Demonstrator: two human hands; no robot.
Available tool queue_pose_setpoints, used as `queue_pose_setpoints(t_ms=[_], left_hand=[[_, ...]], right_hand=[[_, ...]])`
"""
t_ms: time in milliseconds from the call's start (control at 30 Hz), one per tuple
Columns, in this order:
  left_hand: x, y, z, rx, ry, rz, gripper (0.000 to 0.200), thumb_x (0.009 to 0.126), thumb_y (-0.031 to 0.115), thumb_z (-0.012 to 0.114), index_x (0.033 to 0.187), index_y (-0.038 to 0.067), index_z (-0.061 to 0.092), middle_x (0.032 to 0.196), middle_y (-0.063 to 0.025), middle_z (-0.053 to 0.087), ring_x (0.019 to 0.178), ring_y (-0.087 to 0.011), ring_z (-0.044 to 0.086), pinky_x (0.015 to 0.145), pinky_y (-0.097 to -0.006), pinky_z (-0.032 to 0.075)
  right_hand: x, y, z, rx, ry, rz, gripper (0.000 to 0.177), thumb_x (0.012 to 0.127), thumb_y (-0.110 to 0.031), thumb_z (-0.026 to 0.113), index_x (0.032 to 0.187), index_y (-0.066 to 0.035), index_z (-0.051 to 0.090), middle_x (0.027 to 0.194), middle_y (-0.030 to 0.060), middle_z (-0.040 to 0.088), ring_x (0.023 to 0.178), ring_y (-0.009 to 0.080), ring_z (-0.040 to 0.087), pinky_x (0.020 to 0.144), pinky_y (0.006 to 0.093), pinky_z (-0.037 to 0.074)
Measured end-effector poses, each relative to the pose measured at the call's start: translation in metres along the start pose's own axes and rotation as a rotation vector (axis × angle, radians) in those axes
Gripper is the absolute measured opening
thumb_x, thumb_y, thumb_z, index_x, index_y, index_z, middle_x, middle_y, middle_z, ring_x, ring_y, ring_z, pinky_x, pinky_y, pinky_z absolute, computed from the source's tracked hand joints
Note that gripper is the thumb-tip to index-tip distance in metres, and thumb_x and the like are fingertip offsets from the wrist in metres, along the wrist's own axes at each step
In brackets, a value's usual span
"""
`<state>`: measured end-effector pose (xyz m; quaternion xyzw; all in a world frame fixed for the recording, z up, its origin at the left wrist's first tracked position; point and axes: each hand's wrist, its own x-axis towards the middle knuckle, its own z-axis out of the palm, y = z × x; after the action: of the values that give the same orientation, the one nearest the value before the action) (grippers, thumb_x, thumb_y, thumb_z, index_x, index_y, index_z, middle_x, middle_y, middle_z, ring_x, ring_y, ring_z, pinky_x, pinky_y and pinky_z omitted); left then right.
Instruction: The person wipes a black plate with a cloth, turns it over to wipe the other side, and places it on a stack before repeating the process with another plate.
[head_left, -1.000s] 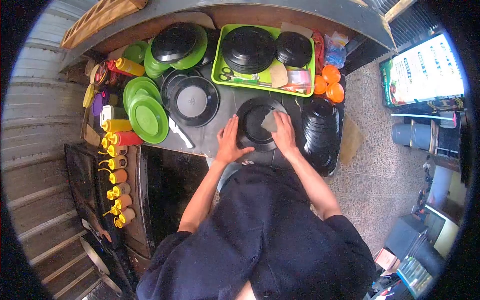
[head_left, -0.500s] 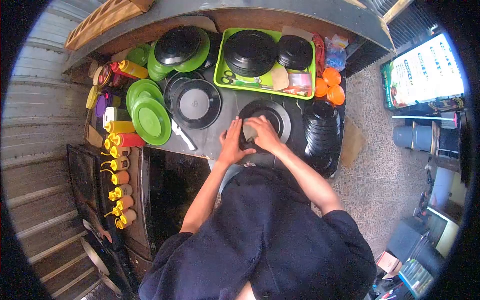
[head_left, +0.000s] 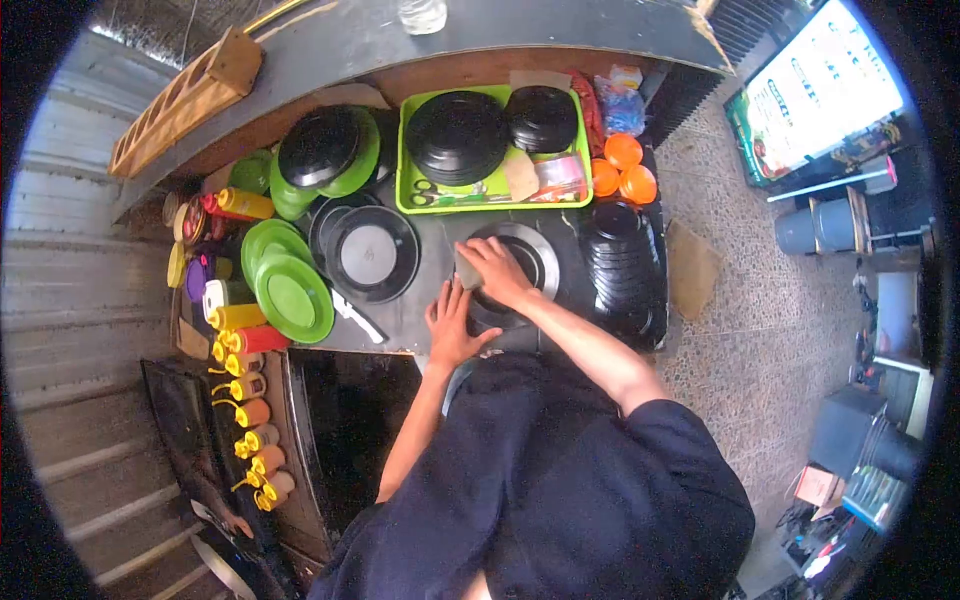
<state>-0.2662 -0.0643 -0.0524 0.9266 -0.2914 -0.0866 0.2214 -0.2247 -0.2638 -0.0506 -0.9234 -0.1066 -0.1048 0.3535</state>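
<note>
A black plate (head_left: 542, 262) with a shiny rim lies on the dark table in front of me. My right hand (head_left: 497, 274) is closed on a brownish-grey cloth (head_left: 467, 271), pressing it on the plate's left rim. My left hand (head_left: 454, 328) rests at the plate's near left edge, fingers stretched and thumb spread along the near side. Part of the plate is hidden under my right hand and forearm. To the left lies a stack of black plates (head_left: 368, 254), with a white-handled knife (head_left: 358, 318) near it.
A lime green tray (head_left: 490, 207) at the back holds black plate stacks, scissors and packets. Green plates (head_left: 296, 298) and sauce bottles (head_left: 255, 340) stand left. Stacked black dishes (head_left: 620, 265) and orange bowls (head_left: 637, 184) are right. A raised shelf (head_left: 480, 28) borders the back.
My right hand has carried the cloth to the plate's left rim. My left hand has dropped back toward the near edge. The whole view has shifted slightly.
</note>
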Motion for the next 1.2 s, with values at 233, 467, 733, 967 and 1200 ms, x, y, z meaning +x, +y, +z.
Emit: queue_pose_setpoints(t_ms=[233,467,733,967,1200], left_hand=[[-0.001,0.012,-0.008,0.090,0.025,-0.065,0.121,0.072,0.078,0.079,0.166,0.014,0.039,0.178,-0.0069,0.027,0.160,-0.0349,0.028,0.122,-0.0635,0.022],[-0.003,0.017,-0.013,0.146,-0.006,-0.108,0.119,0.076,0.081,0.073,0.168,0.016,0.035,0.179,-0.0037,0.023,0.161,-0.0355,0.026,0.124,-0.0663,0.019],[-0.002,0.014,-0.012,0.055,0.006,-0.105,0.120,0.072,0.067,0.085,0.167,0.013,0.036,0.179,-0.0064,0.021,0.162,-0.0386,0.023,0.124,-0.0645,0.021],[0.003,0.007,-0.015,-0.060,0.034,-0.097,0.128,0.067,0.067,0.089,0.167,0.009,0.033,0.178,-0.0116,0.022,0.158,-0.0396,0.029,0.122,-0.0638,0.023],[-0.001,0.004,-0.006,0.053,0.107,-0.065,0.131,0.066,0.081,0.079,0.165,0.007,0.036,0.178,-0.0085,0.025,0.156,-0.0382,0.033,0.121,-0.0614,0.026]], right_hand=[[-0.007,0.027,-0.029,-0.291,0.065,0.082,0.059,0.083,0.005,0.062,0.142,-0.004,0.062,0.127,0.0110,0.061,0.116,0.0342,0.057,0.096,0.0475,0.051],[-0.064,0.018,-0.077,-0.288,-0.024,0.338,0.070,0.068,0.009,0.074,0.138,0.000,0.066,0.124,0.0143,0.061,0.114,0.0394,0.057,0.099,0.0465,0.051],[-0.098,0.013,-0.090,-0.044,-0.229,0.389,0.055,0.071,0.005,0.071,0.126,0.003,0.073,0.111,0.0205,0.068,0.110,0.0406,0.065,0.102,0.0444,0.052],[-0.034,0.046,-0.104,-0.157,-0.012,0.286,0.066,0.069,0.011,0.072,0.133,-0.005,0.072,0.121,0.0136,0.062,0.113,0.0373,0.059,0.104,0.0437,0.051],[-0.069,0.007,-0.100,-0.351,-0.221,0.287,0.064,0.066,0.006,0.076,0.129,-0.009,0.075,0.119,0.0080,0.063,0.113,0.0327,0.059,0.096,0.0450,0.052]])
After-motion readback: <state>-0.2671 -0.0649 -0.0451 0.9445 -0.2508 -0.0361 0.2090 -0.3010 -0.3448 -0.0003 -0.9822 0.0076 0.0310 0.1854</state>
